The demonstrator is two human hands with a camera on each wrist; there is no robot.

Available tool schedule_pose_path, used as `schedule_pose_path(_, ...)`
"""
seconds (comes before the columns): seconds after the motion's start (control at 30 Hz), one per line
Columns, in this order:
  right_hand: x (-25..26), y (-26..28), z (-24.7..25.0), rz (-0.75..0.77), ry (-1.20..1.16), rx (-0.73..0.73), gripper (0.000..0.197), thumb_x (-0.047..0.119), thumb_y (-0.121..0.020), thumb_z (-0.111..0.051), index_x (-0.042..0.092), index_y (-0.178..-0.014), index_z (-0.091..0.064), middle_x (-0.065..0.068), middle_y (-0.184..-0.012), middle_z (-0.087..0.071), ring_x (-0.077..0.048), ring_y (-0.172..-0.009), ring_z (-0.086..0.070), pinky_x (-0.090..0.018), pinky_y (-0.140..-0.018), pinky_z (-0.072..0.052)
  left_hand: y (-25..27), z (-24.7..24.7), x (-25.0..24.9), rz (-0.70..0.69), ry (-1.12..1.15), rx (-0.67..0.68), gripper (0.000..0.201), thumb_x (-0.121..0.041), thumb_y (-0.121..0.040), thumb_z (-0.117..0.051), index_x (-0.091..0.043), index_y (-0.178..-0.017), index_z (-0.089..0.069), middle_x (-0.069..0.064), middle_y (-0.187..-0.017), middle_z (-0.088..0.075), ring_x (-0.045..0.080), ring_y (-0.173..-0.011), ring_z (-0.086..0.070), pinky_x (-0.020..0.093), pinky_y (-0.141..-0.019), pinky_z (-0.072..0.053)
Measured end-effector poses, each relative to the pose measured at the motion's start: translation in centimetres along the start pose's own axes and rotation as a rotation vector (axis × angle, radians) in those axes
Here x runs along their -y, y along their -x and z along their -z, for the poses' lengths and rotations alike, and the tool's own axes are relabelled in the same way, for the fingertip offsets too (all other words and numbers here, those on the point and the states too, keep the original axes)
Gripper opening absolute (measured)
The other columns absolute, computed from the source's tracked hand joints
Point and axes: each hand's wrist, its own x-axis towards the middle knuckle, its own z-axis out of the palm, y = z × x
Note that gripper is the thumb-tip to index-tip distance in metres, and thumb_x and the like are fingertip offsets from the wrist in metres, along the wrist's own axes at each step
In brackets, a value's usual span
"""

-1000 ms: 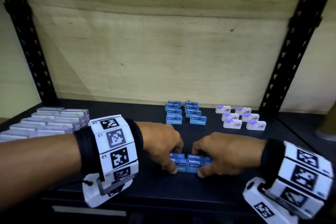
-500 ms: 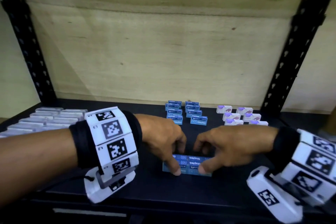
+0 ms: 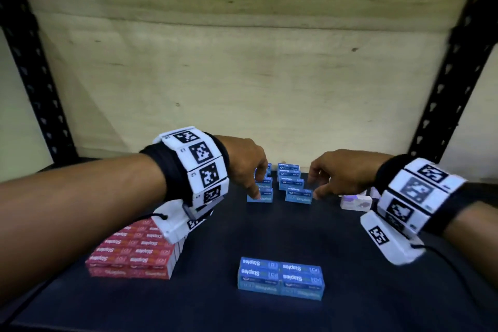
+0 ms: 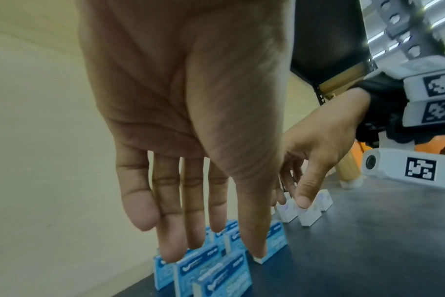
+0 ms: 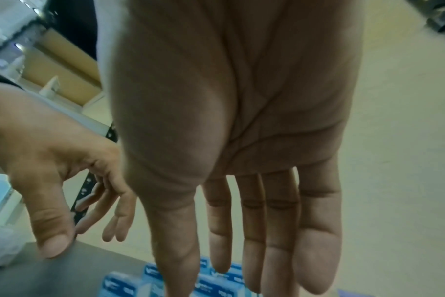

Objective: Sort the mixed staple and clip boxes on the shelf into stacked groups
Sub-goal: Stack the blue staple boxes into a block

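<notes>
A squared stack of blue staple boxes (image 3: 280, 280) stands alone at the shelf's front. Two rows of loose blue staple boxes (image 3: 291, 183) stand upright near the back wall. My left hand (image 3: 256, 188) hovers over the left row (image 4: 211, 271) with straight fingers and holds nothing; its thumb tip is at the front left box. My right hand (image 3: 315, 186) reaches the right row (image 5: 216, 285), fingers also spread and empty. White clip boxes with purple print (image 3: 353, 202) stand to the right, partly hidden behind my right wrist.
A stack of red staple boxes (image 3: 134, 250) lies at the front left under my left forearm. The black shelf board (image 3: 269, 229) ends at a plywood back wall (image 3: 242, 89). Black perforated uprights (image 3: 444, 94) frame both sides.
Both hands let go of the blue stack at the front and moved back to the loose blue boxes, opening their fingers. The head view shifted, bringing the red stack into sight.
</notes>
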Motion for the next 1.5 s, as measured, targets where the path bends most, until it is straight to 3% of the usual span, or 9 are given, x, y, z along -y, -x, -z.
schedule_pose_path(0.1,0.1,-1.3,-0.4,-0.027,0.020,0.021,0.035,0.038,-0.089,-0.070,0.026,-0.121,-0.062,0.005,-0.118,-0.064,-0.014,-0.094,-0.054,-0.025,-0.081,-0.040,-1.4,-0.4,-0.1,0.033,-0.053,0.017,0.048,-0.046,-0.085,-0.071,-0.020,-0.124,-0.061,-0.004,-0.106,-0.059,0.015,-0.092,-0.052,0.029,-0.078,-0.041)
schedule_pose_path(0.3,0.3,-3.1,-1.0,-0.017,0.049,0.046,0.037,0.036,-0.089,-0.069,0.014,-0.119,-0.067,-0.003,-0.118,-0.069,-0.022,-0.107,-0.063,-0.033,-0.091,-0.049,-3.3,-1.2,-0.4,0.027,-0.144,0.049,0.044,-0.042,-0.088,-0.070,-0.017,-0.123,-0.064,0.002,-0.120,-0.065,0.022,-0.104,-0.061,0.032,-0.078,-0.047)
schedule_pose_path(0.43,0.7,-3.7,-1.4,-0.007,0.070,0.065,0.029,0.028,-0.090,-0.069,0.010,-0.113,-0.068,-0.006,-0.113,-0.070,-0.022,-0.092,-0.062,-0.032,-0.084,-0.049,-3.8,-1.1,-0.5,0.007,-0.134,0.061,0.033,-0.029,-0.089,-0.071,-0.013,-0.118,-0.067,0.003,-0.118,-0.066,0.017,-0.087,-0.054,0.028,-0.070,-0.040)
schedule_pose_path(0.6,0.7,-3.3,-1.5,0.005,0.030,0.017,0.026,0.024,-0.089,-0.070,0.006,-0.107,-0.070,-0.008,-0.101,-0.070,-0.018,-0.077,-0.054,-0.029,-0.072,-0.045,-3.4,-1.0,-0.7,0.020,-0.138,0.050,0.025,-0.025,-0.088,-0.072,-0.015,-0.111,-0.069,-0.003,-0.094,-0.059,0.017,-0.081,-0.052,0.028,-0.069,-0.041)
schedule_pose_path(0.83,1.4,-0.1,-1.8,0.073,-0.016,-0.023,0.010,0.030,-0.085,-0.073,0.025,-0.086,-0.066,0.007,-0.086,-0.066,-0.013,-0.077,-0.058,-0.026,-0.072,-0.047,-0.6,-1.2,-0.4,-0.030,-0.141,-0.019,0.022,-0.035,-0.087,-0.071,-0.026,-0.106,-0.067,-0.012,-0.087,-0.058,0.014,-0.082,-0.056,0.027,-0.069,-0.042)
schedule_pose_path(1.0,2.1,2.6,-2.5,0.103,-0.024,-0.008,0.012,0.035,-0.082,-0.075,0.026,-0.086,-0.069,0.010,-0.085,-0.069,-0.011,-0.079,-0.062,-0.027,-0.076,-0.052,2.2,-1.8,-0.3,-0.077,-0.127,-0.051,0.017,-0.037,-0.087,-0.070,-0.028,-0.101,-0.066,-0.015,-0.085,-0.061,0.012,-0.084,-0.059,0.025,-0.067,-0.042)
schedule_pose_path(1.27,2.6,5.8,-3.4,0.118,-0.048,0.035,0.013,0.039,-0.082,-0.075,0.029,-0.084,-0.067,0.012,-0.085,-0.072,-0.002,-0.070,-0.060,-0.019,-0.066,-0.048,5.5,-3.3,-0.6,-0.126,-0.091,-0.014,0.013,-0.039,-0.087,-0.069,-0.032,-0.097,-0.066,-0.023,-0.069,-0.051,0.005,-0.079,-0.057,0.025,-0.067,-0.045)
schedule_pose_path(1.4,2.7,7.2,-3.5,0.124,-0.065,0.079,0.013,0.039,-0.083,-0.074,0.028,-0.087,-0.068,0.011,-0.087,-0.073,-0.006,-0.078,-0.067,-0.024,-0.073,-0.053,6.7,-3.7,-0.8,-0.140,-0.065,0.009,0.011,-0.039,-0.086,-0.070,-0.033,-0.094,-0.066,-0.023,-0.069,-0.051,0.006,-0.082,-0.059,0.026,-0.070,-0.047)
schedule_pose_path(1.5,2.8,7.8,-3.6,0.127,-0.060,0.095,0.014,0.039,-0.083,-0.073,0.027,-0.089,-0.068,0.010,-0.086,-0.073,-0.005,-0.071,-0.062,-0.024,-0.071,-0.052,7.3,-4.0,-1.2,-0.146,-0.045,0.035,0.010,-0.037,-0.086,-0.070,-0.032,-0.094,-0.067,-0.022,-0.070,-0.051,0.007,-0.082,-0.059,0.026,-0.071,-0.047)
